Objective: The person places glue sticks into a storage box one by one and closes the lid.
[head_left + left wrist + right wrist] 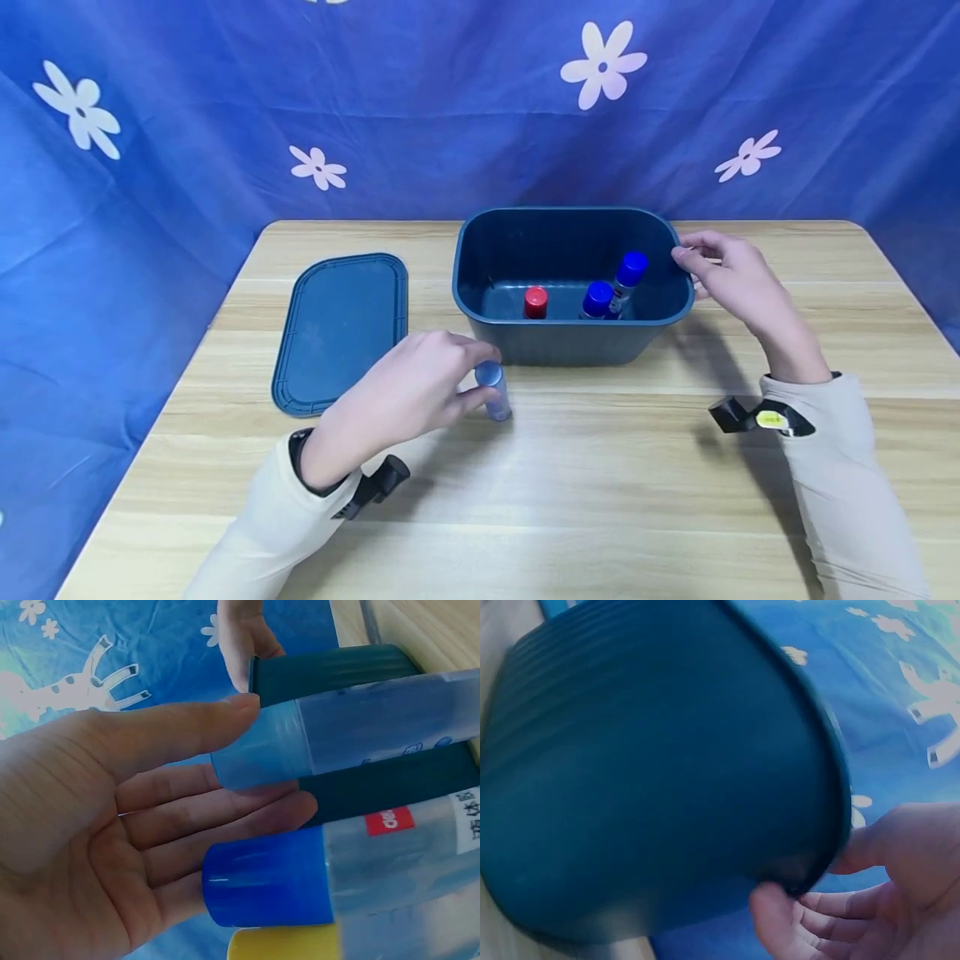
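My left hand [408, 387] pinches the pale-blue cap of a clear glue bottle [497, 402] between thumb and fingers, and the bottle stands upright in front of the bin. In the left wrist view a glue bottle with a dark blue cap [270, 874] and another with a yellow cap [289, 943] are close beside it; the head view hides these two behind the left hand. My right hand [735, 271] grips the right end of the dark teal bin [555, 343], thumb over its rim. Inside the bin are a red cap [536, 302] and two blue-capped bottles [632, 268].
A flat teal lid [345, 325] lies on the wooden table [570, 492], left of the bin. Behind the table's far edge hangs a blue cloth [450, 108] with white flowers. Each sleeve carries a black wrist camera [731, 414].
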Action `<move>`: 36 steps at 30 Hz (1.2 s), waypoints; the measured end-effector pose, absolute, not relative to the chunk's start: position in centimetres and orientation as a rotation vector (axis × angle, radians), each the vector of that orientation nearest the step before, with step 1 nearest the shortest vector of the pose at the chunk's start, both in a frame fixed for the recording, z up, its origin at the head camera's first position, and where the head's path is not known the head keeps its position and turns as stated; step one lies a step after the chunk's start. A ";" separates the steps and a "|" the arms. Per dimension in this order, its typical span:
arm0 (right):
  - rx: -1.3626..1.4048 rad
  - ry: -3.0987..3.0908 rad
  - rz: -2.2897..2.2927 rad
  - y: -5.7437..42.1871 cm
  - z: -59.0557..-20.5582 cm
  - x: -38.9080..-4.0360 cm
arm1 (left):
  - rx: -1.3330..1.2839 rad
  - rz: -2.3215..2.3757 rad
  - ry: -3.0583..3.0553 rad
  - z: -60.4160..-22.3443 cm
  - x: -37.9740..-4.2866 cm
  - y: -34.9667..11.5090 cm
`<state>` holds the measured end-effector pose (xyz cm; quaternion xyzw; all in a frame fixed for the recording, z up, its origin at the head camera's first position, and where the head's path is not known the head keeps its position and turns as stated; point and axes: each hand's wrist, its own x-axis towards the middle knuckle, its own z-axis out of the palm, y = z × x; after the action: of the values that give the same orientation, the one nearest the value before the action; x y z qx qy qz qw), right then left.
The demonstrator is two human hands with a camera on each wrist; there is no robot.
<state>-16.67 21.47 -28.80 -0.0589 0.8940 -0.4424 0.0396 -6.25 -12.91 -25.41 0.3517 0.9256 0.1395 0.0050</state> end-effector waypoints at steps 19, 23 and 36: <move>-0.373 1.521 -2.027 24.4 -30.2 -18.0 | 1.287 1.028 2.966 -22.0 -6.8 -15.0; -0.426 1.395 -2.046 24.8 -30.4 -18.3 | 1.234 1.176 3.065 -21.0 -7.0 -15.8; -0.462 1.365 -2.047 24.9 -30.3 -18.5 | 1.138 1.376 2.995 -18.8 -8.2 -16.2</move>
<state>-18.45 24.87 -30.34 -0.1754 0.5179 -0.7763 0.3136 -8.21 -16.25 -18.82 0.3216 0.8461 0.3888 -0.1716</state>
